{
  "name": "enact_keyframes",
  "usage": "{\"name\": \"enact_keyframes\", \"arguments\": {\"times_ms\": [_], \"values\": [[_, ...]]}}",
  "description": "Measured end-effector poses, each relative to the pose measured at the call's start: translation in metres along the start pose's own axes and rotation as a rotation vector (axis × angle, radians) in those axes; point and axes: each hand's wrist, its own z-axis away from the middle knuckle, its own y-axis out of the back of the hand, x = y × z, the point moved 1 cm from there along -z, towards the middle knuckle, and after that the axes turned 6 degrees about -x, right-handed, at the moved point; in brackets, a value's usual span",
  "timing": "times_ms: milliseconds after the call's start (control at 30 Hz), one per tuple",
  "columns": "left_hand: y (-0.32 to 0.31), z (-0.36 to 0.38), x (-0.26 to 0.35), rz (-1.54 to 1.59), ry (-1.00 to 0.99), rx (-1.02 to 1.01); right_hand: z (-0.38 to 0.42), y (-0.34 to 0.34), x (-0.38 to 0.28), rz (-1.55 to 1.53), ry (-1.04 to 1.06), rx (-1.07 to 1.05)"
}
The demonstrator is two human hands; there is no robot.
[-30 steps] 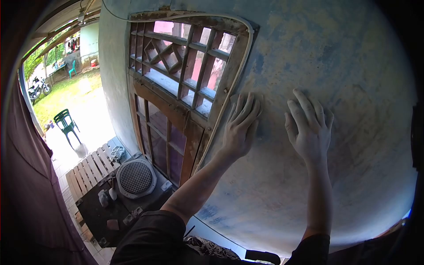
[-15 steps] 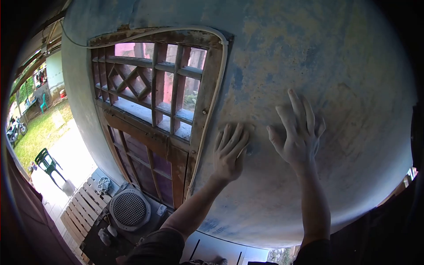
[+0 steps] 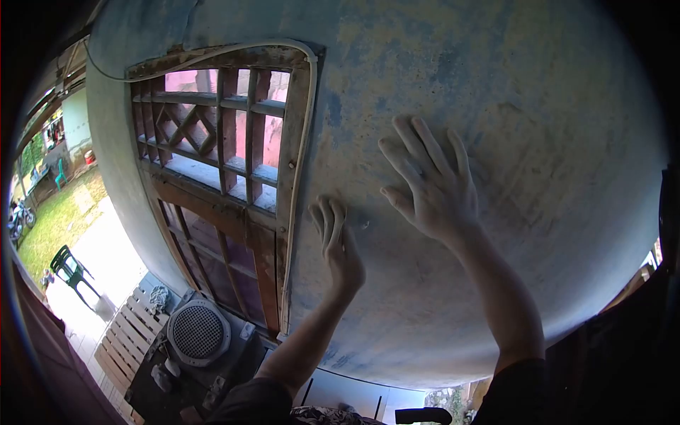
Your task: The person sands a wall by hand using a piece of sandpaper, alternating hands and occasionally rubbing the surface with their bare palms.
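My right hand [image 3: 433, 183] lies against a wall [image 3: 567, 191] with patchy blue and grey paint, its fingers spread and pale with dust. Lower and to the left, beside the window frame, my left hand [image 3: 336, 241] is at the same wall. Its fingers are extended but a little bent, and its palm is turned away from view. I see nothing held in either hand; what lies under the palms is hidden.
Left of my hands is a wooden window [image 3: 212, 134] with a pale cable [image 3: 307, 127] along its frame. Below stand a loudspeaker with a round grille [image 3: 199, 333] and a slatted wooden pallet [image 3: 127, 329]. A green chair [image 3: 71, 273] stands farther off.
My right hand has moved left and slightly up across the wall, fingers more widely spread. My left hand's fingers have bent and drawn closer together. The view has shifted somewhat to the right.
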Motion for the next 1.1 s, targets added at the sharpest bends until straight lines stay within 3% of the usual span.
{"name": "enact_keyframes", "arguments": {"times_ms": [67, 200, 267, 367, 433, 600, 733, 800, 900, 1100], "values": [[-0.011, -0.035, 0.021, -0.059, -0.109, 0.017, -0.018, 0.021, 0.022, 0.051, 0.177, -0.108], [-0.023, -0.057, 0.053, -0.135, -0.217, 0.016, -0.041, 0.056, 0.087, 0.231, -0.118, 0.275], [-0.026, -0.038, 0.053, -0.237, -0.418, -0.115, -0.039, 0.057, 0.09, 0.218, -0.157, 0.317], [-0.013, -0.013, 0.022, -0.441, -0.473, -0.184, -0.037, 0.054, 0.09, 0.198, -0.18, 0.356], [-0.002, -0.02, 0.033, -0.575, -0.454, -0.159, -0.034, 0.052, 0.089, 0.176, -0.157, 0.362], [-0.014, -0.068, 0.049, -0.501, -0.203, 0.182, -0.018, 0.044, 0.076, -0.023, -0.044, 0.381], [-0.051, -0.042, 0.065, -0.37, -0.255, 0.169, 0.004, 0.038, 0.078, -0.142, -0.029, 0.403], [-0.056, -0.008, 0.069, -0.398, -0.607, -0.124, 0.006, 0.039, 0.08, -0.192, 0.005, 0.405], [-0.031, 0.011, 0.05, -0.598, -0.604, -0.22, 0.009, 0.037, 0.081, -0.215, 0.014, 0.414], [-0.03, -0.032, 0.061, -0.541, -0.483, -0.041, 0.01, 0.042, 0.08, -0.26, 0.008, 0.381]]}}
